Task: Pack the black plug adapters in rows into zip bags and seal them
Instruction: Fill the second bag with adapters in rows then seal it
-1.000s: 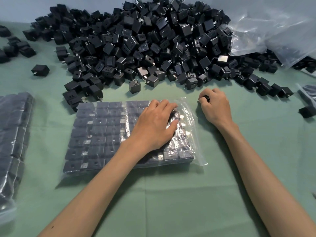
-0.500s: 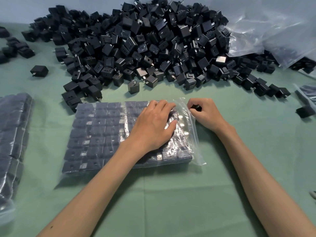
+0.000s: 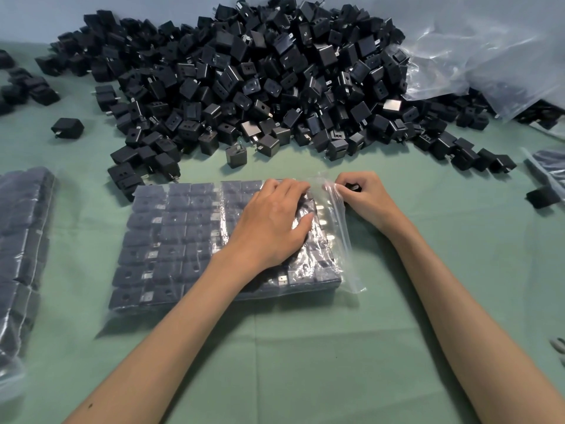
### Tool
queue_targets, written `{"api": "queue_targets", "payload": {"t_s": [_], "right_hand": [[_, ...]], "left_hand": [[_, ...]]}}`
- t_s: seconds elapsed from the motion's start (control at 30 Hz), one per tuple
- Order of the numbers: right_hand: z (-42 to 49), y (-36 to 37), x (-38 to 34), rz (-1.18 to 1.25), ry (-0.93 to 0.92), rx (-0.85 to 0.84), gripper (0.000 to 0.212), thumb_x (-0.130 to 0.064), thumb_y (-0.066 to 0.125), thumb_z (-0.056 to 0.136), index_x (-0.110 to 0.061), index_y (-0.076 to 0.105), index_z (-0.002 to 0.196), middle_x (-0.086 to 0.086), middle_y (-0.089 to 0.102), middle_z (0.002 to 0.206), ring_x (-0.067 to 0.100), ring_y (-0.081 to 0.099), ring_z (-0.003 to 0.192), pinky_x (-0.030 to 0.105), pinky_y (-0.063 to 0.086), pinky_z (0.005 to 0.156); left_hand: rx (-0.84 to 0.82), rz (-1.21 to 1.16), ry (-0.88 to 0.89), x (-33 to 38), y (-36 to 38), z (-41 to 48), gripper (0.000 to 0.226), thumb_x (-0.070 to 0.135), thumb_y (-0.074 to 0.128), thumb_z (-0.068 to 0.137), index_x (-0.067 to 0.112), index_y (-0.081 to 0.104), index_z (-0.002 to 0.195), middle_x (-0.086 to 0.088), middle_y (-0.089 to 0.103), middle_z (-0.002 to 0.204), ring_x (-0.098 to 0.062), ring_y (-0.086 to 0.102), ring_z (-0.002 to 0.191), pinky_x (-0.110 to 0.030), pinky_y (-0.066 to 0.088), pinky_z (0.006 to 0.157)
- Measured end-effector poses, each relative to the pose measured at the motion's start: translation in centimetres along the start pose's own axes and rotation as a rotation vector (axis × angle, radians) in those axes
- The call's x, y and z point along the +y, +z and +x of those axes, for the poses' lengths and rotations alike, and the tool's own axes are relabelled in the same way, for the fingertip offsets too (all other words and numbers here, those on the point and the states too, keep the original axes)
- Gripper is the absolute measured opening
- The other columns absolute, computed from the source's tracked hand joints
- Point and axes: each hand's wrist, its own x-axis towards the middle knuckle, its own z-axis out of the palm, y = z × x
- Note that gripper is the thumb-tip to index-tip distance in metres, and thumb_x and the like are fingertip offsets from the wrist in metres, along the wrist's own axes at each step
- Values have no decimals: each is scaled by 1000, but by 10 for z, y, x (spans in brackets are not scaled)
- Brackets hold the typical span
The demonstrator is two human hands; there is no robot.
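A clear zip bag (image 3: 171, 240) lies flat on the green table, filled with black plug adapters in neat rows. My left hand (image 3: 272, 221) rests palm down on its right half, fingers slightly spread. The bag's mouth (image 3: 340, 231) faces right, and its loose flap stands up. My right hand (image 3: 367, 198) is curled at the far corner of that flap, touching the plastic, with one black plug adapter (image 3: 354, 188) held in its fingers. Behind the bag lies a big heap of loose adapters (image 3: 244, 81).
A filled bag (image 3: 21, 240) lies at the left edge. Crumpled clear bags (image 3: 489, 56) are piled at the back right. Single adapters sit at the far left (image 3: 67, 127) and at the right (image 3: 542, 197), next to another bag (image 3: 547, 166).
My right hand, with the adapter in it, has moved left from the bare table to the bag's open flap. My left hand has stayed pressed on the bag.
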Motion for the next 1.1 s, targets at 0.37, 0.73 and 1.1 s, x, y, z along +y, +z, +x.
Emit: {"api": "queue_targets", "payload": {"t_s": [0.37, 0.73, 1.1], "right_hand": [[-2, -1, -5, 236, 19, -24, 14, 4, 59, 88, -2, 62, 75, 1, 56, 66, 6, 50, 60, 16, 40, 60], [-9, 4, -4, 240, 52, 24, 22, -2, 55, 93, 2, 62, 114, 12, 72, 96, 6, 68, 76, 17, 52, 66], [-11, 17, -6, -3, -99, 108, 22, -13, 69, 86, -13, 72, 107, 10, 60, 106, 28, 62, 90, 47, 54, 79]], "left_hand": [[15, -7, 10, 0, 0, 0, 46, 34, 51, 95, 15, 43, 136, 0, 51, 132, -16, 40, 119, -36, 37, 101], [30, -42, -6, -1, 2, 1, 49, 31, 52, 96, 10, 41, 139, -3, 49, 127, -16, 41, 116, -30, 33, 102], [66, -72, -12, -3, 3, 2, 42, 28, 53, 95, 10, 48, 132, -1, 54, 118, -9, 38, 102, -23, 32, 92]]}}
